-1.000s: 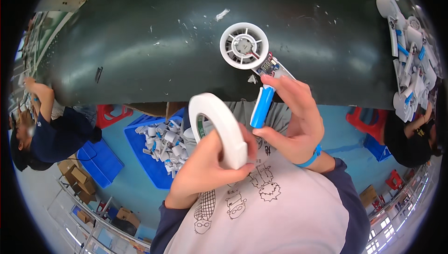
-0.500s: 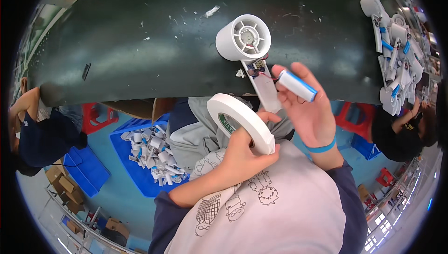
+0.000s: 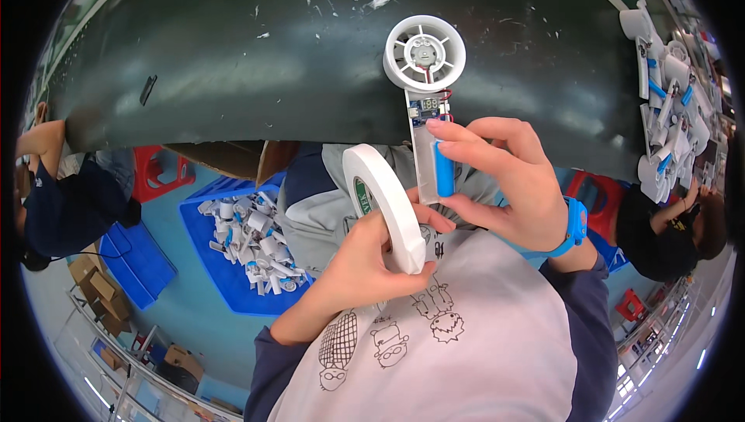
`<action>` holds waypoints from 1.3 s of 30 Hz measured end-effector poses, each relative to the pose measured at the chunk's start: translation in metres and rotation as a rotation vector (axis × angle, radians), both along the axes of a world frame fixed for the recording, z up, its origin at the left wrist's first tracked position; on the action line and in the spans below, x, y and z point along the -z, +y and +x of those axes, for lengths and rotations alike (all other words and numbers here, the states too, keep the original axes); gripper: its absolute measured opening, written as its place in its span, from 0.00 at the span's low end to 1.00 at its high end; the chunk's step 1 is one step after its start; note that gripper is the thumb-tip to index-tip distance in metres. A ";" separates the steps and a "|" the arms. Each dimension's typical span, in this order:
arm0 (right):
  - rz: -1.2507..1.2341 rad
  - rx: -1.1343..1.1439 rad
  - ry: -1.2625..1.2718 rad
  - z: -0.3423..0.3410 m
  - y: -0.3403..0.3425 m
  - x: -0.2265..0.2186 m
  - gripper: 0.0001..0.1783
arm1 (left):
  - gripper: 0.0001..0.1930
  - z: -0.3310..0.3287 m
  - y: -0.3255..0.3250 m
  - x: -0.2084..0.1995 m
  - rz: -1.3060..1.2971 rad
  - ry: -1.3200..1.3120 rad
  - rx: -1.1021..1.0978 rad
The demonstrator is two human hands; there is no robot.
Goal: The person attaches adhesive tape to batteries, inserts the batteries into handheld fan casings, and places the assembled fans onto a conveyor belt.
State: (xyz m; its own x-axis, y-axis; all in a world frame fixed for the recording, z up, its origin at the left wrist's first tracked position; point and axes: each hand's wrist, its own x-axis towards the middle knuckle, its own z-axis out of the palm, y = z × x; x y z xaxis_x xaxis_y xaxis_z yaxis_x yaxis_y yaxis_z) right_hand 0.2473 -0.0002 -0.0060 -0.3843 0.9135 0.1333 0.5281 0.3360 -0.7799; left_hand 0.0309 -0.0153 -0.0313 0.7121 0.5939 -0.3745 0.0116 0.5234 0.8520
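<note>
A white handheld fan body (image 3: 424, 56) rests at the table's near edge, its round spoked housing on the table and its opened handle (image 3: 424, 160) pointing toward me. A small circuit board (image 3: 425, 108) with red wires sits at the top of the handle. My right hand (image 3: 508, 174) pinches a blue cylindrical battery (image 3: 444, 170) between thumb and fingers, holding it at the handle's right side; whether it lies fully inside I cannot tell. My left hand (image 3: 372, 259) grips a roll of white tape (image 3: 392, 201), with its fingertips close to the handle's lower end.
A pile of white fan parts and blue batteries (image 3: 671, 104) lies on the table's right side. A blue crate (image 3: 198, 247) of similar parts stands on the floor at left. A small black piece (image 3: 147, 90) lies on the table. People sit at both sides near red stools (image 3: 159, 178).
My right hand has turned over and brought the battery from beside the fan to the handle. The fan now stands straighter, its handle pointing at me. The tape roll stays in my left hand.
</note>
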 end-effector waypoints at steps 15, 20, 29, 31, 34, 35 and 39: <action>0.187 -0.011 -0.453 -0.017 0.003 -0.009 0.26 | 0.23 -0.005 0.005 -0.002 -0.030 0.049 0.010; 0.157 -0.028 -0.534 -0.017 -0.001 -0.009 0.27 | 0.23 -0.001 0.000 0.002 -0.137 -0.029 -0.031; -0.444 0.423 0.383 -0.030 0.001 0.021 0.30 | 0.27 -0.003 0.003 -0.002 -0.243 -0.029 -0.030; -0.598 0.401 0.492 -0.031 0.005 0.025 0.26 | 0.27 -0.005 0.008 -0.003 -0.148 -0.006 0.018; -0.711 0.318 0.668 -0.025 0.005 0.028 0.22 | 0.25 -0.007 0.006 -0.004 -0.141 -0.090 -0.036; -0.666 0.291 0.670 -0.026 0.008 0.027 0.22 | 0.24 -0.011 0.003 0.002 -0.093 -0.121 -0.043; -0.629 0.322 0.712 -0.001 0.065 0.022 0.23 | 0.23 -0.023 0.025 -0.006 0.008 -0.166 -0.021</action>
